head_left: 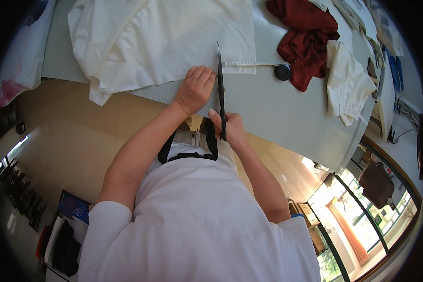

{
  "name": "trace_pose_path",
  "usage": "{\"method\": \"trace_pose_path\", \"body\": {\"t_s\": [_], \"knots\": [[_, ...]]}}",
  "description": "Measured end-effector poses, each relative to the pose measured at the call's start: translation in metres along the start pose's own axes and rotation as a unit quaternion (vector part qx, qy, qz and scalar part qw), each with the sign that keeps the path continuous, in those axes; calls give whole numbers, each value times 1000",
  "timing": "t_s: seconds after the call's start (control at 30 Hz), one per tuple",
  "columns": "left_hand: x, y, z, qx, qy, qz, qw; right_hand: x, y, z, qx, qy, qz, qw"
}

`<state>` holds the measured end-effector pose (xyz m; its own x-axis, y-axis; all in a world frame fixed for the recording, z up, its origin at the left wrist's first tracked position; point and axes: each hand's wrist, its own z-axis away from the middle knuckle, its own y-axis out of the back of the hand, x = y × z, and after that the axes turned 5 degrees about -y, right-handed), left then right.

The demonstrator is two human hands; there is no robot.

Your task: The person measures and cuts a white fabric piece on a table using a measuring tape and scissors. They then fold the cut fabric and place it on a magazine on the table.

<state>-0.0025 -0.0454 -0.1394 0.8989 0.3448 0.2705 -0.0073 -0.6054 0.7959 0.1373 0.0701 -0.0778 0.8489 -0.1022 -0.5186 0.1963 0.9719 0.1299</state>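
A large sheet of white fabric (164, 37) lies over the near part of the grey table, creased on its left side. At its front edge my left hand (196, 89) is closed, fingers curled together on the cloth; the fingertips are partly hidden. My right hand (231, 128) grips black-handled scissors (220, 80), thumb at the handle, the long dark blades pointing away from me over the fabric. Just beyond the blades, a pale measuring tape (249, 63) stretches across the fabric to its round black case (282, 72) on the right.
Dark red satiny cloth (310, 44) is bunched beside the tape case. Farther right lies a crumpled white cloth piece (345, 80) at the grey table (310, 127). A white bag-like item with a pink stain (19, 61) is at the far left. Tiled floor (70, 136) shows below.
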Motion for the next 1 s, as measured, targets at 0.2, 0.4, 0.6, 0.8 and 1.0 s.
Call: {"method": "trace_pose_path", "body": {"t_s": [0.2, 0.4, 0.6, 0.8, 1.0], "knots": [[0, 2, -1, 3, 2, -3, 1000, -5, 3, 1, -15, 1, 3, 1000], [1, 3, -1, 2, 8, 15, 1000, 1, 8, -2, -32, 13, -13, 999], [0, 2, -1, 4, 2, 5, 1000, 3, 6, -4, -27, 9, -26, 999], [0, 5, -1, -5, 12, 25, 1000, 0, 5, -1, -28, 4, -24, 999], [1, 6, -2, -8, 16, 34, 999, 4, 5, 0, -31, -11, -23, 999]]}}
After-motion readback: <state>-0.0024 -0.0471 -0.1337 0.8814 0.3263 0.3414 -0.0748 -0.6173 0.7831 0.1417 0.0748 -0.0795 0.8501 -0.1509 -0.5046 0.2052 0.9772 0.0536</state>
